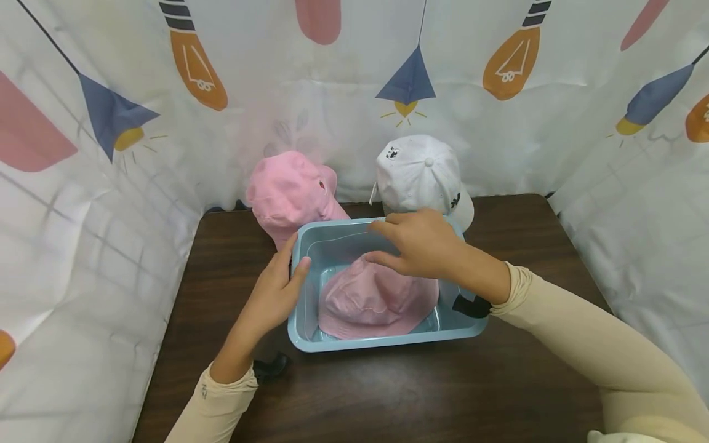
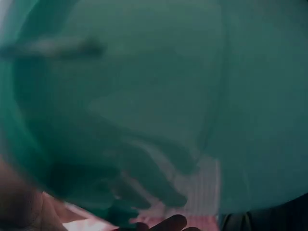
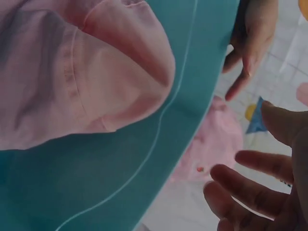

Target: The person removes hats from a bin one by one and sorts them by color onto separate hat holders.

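Observation:
A pink bucket hat (image 1: pixel 376 298) lies inside a light blue plastic basin (image 1: pixel 388 342). My right hand (image 1: pixel 423 243) hovers over the hat and the basin's far right side, holding nothing. In the right wrist view its fingers (image 3: pixel 250 197) are spread and loosely bent. My left hand (image 1: pixel 274 295) is at the basin's left side, fingers loosely extended outside the wall and thumb by the rim. In the left wrist view the basin wall (image 2: pixel 159 86) fills most of the picture; whether that hand touches the rim cannot be told.
Behind the basin are a pink cap (image 1: pixel 290 191) with a small strawberry mark, at left, and a white cap (image 1: pixel 423 175), at right. All stand on a dark wooden table (image 1: pixel 388 394). Patterned white cloth (image 1: pixel 343 111) hangs at the back and both sides.

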A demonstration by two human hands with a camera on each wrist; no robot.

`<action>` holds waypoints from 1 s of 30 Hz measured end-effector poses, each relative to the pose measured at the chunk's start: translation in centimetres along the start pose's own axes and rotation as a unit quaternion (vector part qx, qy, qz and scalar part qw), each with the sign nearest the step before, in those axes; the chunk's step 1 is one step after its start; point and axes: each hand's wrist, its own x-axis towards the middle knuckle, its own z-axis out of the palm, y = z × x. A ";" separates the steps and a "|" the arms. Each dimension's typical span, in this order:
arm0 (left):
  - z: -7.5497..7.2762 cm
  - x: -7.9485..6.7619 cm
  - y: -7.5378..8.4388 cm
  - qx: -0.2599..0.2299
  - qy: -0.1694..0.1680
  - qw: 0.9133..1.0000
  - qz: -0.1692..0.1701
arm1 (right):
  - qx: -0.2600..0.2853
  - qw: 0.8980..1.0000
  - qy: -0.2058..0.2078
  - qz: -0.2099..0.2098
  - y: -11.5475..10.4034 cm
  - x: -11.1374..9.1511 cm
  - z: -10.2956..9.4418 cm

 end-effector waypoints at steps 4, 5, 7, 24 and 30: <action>1.2 -0.1 -0.2 -0.003 0.011 1.000 -0.013 | -0.017 0.998 -0.039 -0.035 -0.3 0.4 1.1; 1.5 -0.2 -0.3 -0.003 0.012 1.000 -0.017 | -0.017 0.998 -0.056 -0.038 -0.4 0.4 1.3; 2.0 -0.3 -0.3 -0.002 0.014 1.000 -0.024 | -0.020 0.995 -0.087 -0.043 -0.5 0.5 1.7; 2.5 -0.6 -0.1 -0.021 0.024 0.999 -0.026 | -0.026 0.986 -0.163 -0.030 -0.8 -0.1 4.3; 2.6 -0.5 -0.5 -0.031 0.018 0.999 -0.028 | -0.020 0.989 -0.143 -0.035 -0.7 -0.5 4.5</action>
